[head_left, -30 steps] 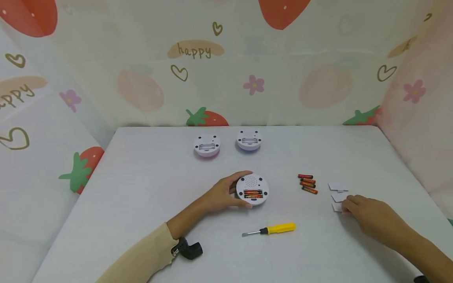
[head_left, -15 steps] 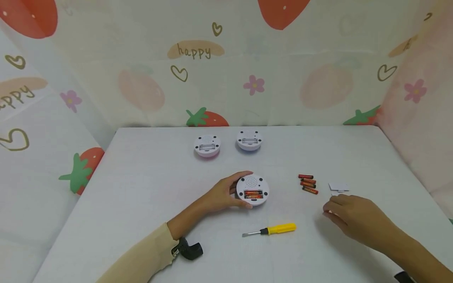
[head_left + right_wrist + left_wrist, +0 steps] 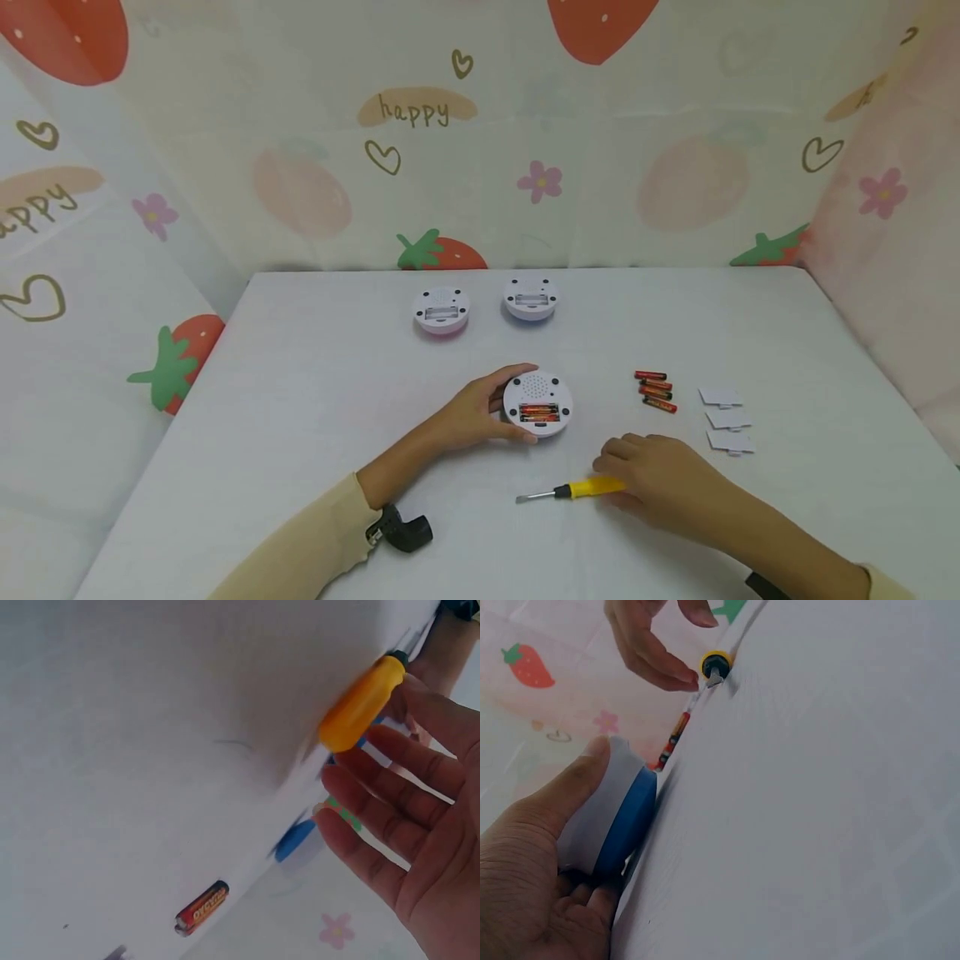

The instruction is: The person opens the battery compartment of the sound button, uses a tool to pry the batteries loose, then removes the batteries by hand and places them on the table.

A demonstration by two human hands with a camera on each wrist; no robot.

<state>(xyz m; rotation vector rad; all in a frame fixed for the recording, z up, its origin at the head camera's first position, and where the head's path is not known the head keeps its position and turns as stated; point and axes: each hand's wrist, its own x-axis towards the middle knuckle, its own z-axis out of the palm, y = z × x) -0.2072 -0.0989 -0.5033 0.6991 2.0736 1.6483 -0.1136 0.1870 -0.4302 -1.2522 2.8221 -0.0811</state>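
My left hand (image 3: pixel 480 412) grips a round white device (image 3: pixel 535 388) by its edge, thumb and fingers on either side. Its underside faces up, showing speaker holes and an uncovered compartment with red-and-black batteries (image 3: pixel 538 413) in it. The left wrist view shows a blue lower part (image 3: pixel 628 821) on this device. My right hand (image 3: pixel 660 483) is at the yellow handle of a flathead screwdriver (image 3: pixel 585 488) lying on the table. In the right wrist view its thumb and loosely extended fingers (image 3: pixel 390 784) stand around the handle (image 3: pixel 364 701), not closed on it.
Two similar round devices (image 3: pixel 442 312) (image 3: pixel 531 300) sit upside down at the back with bare battery compartments. Several loose batteries (image 3: pixel 656 392) lie right of the held device. Further right are three white battery covers (image 3: pixel 726 419) on the white table (image 3: pixel 337 350).
My right hand has moved left from the battery covers to the screwdriver's handle, leaving all three covers in sight. The left hand and its device stay in place.
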